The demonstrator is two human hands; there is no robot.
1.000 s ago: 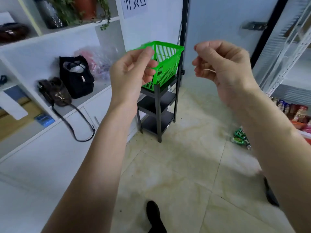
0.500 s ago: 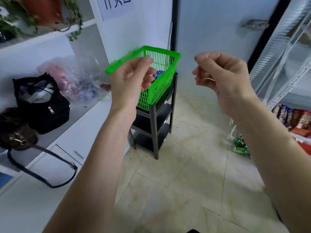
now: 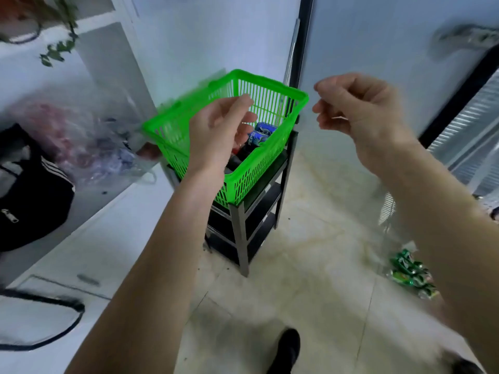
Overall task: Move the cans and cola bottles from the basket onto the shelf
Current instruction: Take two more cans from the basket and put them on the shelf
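- The left hand [image 3: 218,130] is raised in front of the basket, fingers loosely curled and thumb up, with nothing in it.
- The right hand [image 3: 359,109] is up at the same height, off to the side of the basket, its fingers curled in toward the palm; it holds nothing that I can make out.
- Neither hand touches the basket or anything in it; both hover in the air above and before it.
- The green basket [image 3: 270,166] sits on the top tier of a small dark rack [image 3: 243,228] standing against the wall near a door.
- Inside it, past the left hand, I can see blue cans [image 3: 260,134] lying toward the far end and a dark cola bottle [image 3: 243,155] beside them; the left hand hides part of the contents, so I cannot count them.
- To my eye the job is at its very start: the reach into the basket for a first item, with nothing lifted out yet.
- The next move calls for one hand to dip over the rim, open wider, and close round a can or the bottle's neck, lifting it straight up so it clears the slatted wall.
- The metal shelf [image 3: 469,141] shows at the right edge, so a turn that way should follow.
- Some green packets [image 3: 410,276] lie on the tiled floor [image 3: 310,292] below that shelf, and a black bag [image 3: 29,195] rests on the white counter [image 3: 89,238] to the left.
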